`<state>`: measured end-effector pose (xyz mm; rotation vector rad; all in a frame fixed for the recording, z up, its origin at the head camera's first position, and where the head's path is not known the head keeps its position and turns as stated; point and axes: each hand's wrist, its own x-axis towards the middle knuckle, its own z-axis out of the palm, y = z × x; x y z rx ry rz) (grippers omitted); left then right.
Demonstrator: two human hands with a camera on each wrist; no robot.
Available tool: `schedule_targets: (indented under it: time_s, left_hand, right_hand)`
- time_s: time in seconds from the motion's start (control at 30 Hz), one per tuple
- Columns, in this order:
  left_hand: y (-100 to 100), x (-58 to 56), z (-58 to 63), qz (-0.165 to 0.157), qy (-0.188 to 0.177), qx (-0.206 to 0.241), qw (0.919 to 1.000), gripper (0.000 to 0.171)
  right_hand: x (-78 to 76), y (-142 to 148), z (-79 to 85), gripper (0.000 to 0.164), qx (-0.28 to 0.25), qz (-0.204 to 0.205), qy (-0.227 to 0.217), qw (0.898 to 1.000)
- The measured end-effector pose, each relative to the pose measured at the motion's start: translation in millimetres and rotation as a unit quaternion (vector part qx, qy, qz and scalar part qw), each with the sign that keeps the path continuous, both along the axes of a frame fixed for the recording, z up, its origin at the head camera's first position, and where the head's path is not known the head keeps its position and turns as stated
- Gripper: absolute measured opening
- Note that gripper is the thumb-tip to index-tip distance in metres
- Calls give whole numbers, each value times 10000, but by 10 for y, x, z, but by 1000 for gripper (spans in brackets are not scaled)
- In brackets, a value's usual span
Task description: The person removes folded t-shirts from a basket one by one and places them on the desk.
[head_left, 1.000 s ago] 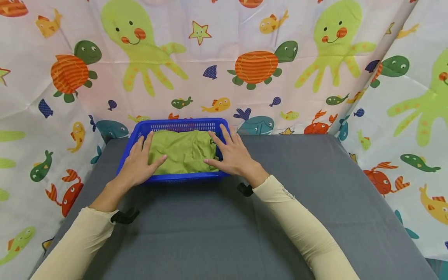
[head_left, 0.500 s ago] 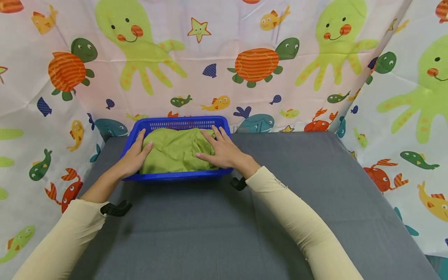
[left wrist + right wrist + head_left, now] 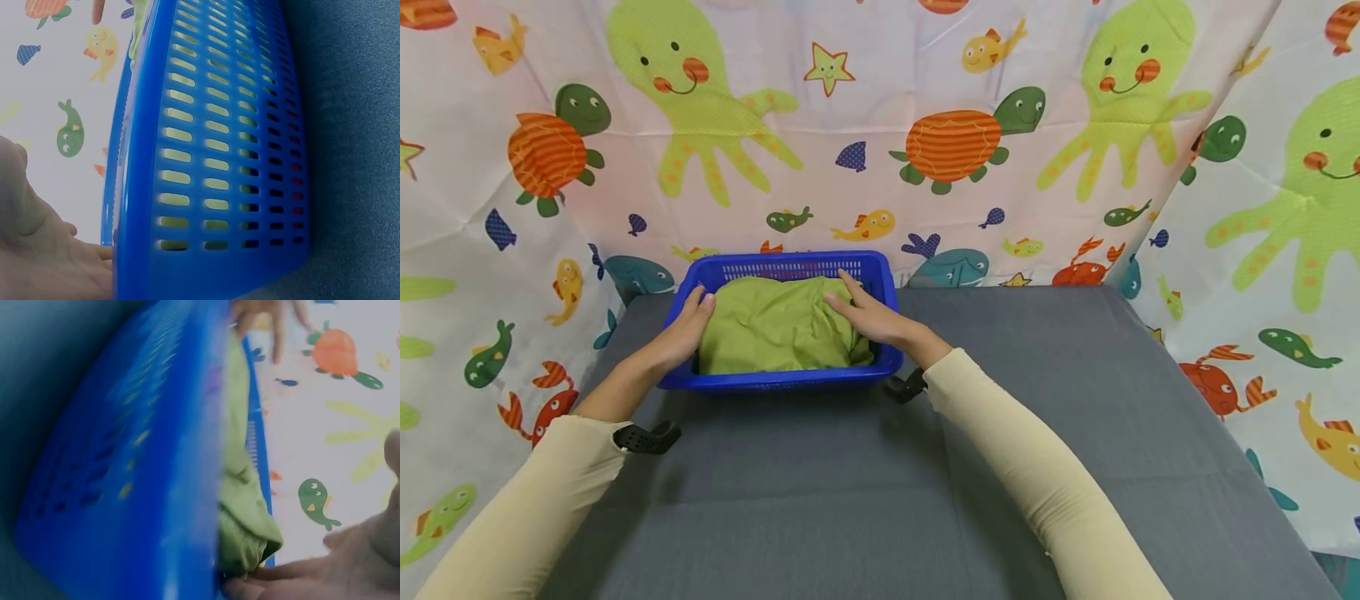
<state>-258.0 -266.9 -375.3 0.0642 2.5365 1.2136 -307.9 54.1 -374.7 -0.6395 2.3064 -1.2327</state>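
Observation:
A folded green cloth (image 3: 775, 325) lies in a blue slotted plastic basket (image 3: 782, 380) in the head view. My left hand (image 3: 683, 330) reaches over the basket's left end, fingers down beside the cloth and thumb along its edge. At the opposite end, my right hand (image 3: 880, 321) has its fingers inside the basket, with the thumb apart from them and over the cloth. The right wrist view shows these fingers (image 3: 294, 575) low by the cloth's bunched corner (image 3: 250, 534). In the left wrist view, the basket wall hides my left fingertips.
The basket stands on a grey cloth-covered table (image 3: 805, 492), close against a white curtain (image 3: 865, 75) printed with sea animals. Another curtain panel (image 3: 1247, 242) borders the right side. Reddish patches (image 3: 295, 167) show through the basket's low slots. Black wrist straps (image 3: 647, 437) sit below both hands.
My left hand has moved left, from over the cloth to its left end, fingers now lower. My right hand has moved slightly left and its fingers have dipped into the basket.

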Motion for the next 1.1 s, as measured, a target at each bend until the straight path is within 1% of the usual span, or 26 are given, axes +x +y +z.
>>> schedule_targets:
  time_s: [0.1,0.2,0.27,0.33,0.47,0.57,0.7,0.87,1.0,1.1]
  left_hand:
    - [-6,18,-20,58,-152,103,9998,82]
    - [-2,24,-49,128,-266,239,9993,79]
    - [7,23,-64,218,-357,346,9985,77]
    - [13,20,-72,319,-452,473,9973,75]
    - [6,29,-68,435,-773,667,9938,77]
    - [0,45,-65,461,-958,715,9918,80]
    - [11,58,-82,516,-1040,808,9900,80]
    - [23,26,-124,581,-1072,1005,9874,76]
    - [35,12,-151,647,-1050,1431,9820,79]
    - [38,7,-160,668,-1090,1859,9742,80]
  right_hand:
    - [2,-18,15,76,-305,-475,-620,9965]
    - [3,-32,21,78,-659,-922,-1154,9868]
    - [4,-40,20,79,-845,-1108,-1407,9802]
    - [9,-44,22,79,-929,-1197,-1592,9755]
    - [21,-44,14,81,-804,-1196,-1761,9738]
    - [25,-35,-8,84,-687,-1142,-1859,9735]
    - [33,-30,-39,89,-553,-1082,-1874,9747]
    - [16,-53,-49,89,-518,-1067,-1837,9758]
    - [-6,-60,-75,86,-639,-1063,-1877,9744]
    - [-26,-52,-100,84,-756,-1030,-1918,9731]
